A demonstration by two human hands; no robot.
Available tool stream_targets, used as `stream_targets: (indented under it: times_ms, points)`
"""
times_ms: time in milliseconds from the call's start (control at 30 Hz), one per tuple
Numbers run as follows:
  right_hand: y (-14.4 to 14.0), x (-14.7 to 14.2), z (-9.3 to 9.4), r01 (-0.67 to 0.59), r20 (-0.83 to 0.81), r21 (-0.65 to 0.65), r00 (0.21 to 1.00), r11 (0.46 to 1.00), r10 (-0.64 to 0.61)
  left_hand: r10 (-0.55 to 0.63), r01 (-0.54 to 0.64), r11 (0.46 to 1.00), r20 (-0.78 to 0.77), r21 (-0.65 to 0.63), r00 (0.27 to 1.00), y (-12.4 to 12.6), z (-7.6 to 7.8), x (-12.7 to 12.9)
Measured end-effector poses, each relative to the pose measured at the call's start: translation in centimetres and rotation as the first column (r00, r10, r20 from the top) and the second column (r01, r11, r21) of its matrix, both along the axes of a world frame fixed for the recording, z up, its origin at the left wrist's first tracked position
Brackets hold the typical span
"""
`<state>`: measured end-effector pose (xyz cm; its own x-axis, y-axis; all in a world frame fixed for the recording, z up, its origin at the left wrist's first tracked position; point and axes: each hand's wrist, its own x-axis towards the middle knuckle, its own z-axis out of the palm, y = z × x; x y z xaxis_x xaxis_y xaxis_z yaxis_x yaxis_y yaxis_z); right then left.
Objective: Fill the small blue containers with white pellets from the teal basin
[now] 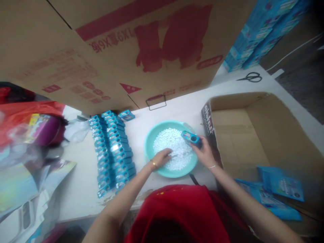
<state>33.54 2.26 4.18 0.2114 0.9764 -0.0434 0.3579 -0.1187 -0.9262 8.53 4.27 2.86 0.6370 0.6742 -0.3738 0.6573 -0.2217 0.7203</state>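
Observation:
A turquoise basin (150, 135) on the white table holds a heap of small white pellets (178, 158). My left hand (162, 158) reaches over the basin's near left side, with its fingers drawn together and their tips among the pellets. Above the right rim, my right hand (206, 153) grips a small blue box (190, 137) with a dark round hole in its face. The box is tilted over the pellets. Left of the basin stand two long rows of similar blue boxes (117, 147), and one single box (127, 115) sits by their far end.
A large printed carton (106, 67) walls off the back. To the right, an open cardboard box (227, 118) holds blue packets (280, 185). Black scissors (253, 77) lie behind it, near stacked blue packages (250, 40). Plastic bags (27, 111) and packaging crowd the left.

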Motion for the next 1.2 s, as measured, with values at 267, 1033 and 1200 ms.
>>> stream_targets:
  times_ms: [267, 1033, 1200]
  points:
    - [-0.5, -1.1, 0.6, -0.226, 0.120, 0.050, 0.969, 0.973, 0.218, -0.062, 0.063, 0.983, -0.015, 0.174, 0.998, 3.8, 10.8, -2.5]
    - [0.4, -0.3, 0.1, -0.195, 0.173, 0.064, 0.968, 0.979, 0.181, 0.005, 0.079, 0.984, -0.471, 0.159, 0.882, 5.0, 1.0, 1.3]
    - [0.9, -0.2, 0.6, -0.162, 0.144, 0.040, 0.977, 0.986, 0.154, -0.053, 0.074, 0.996, -0.299, 0.057, 0.953, 1.1, -1.7, 3.0]
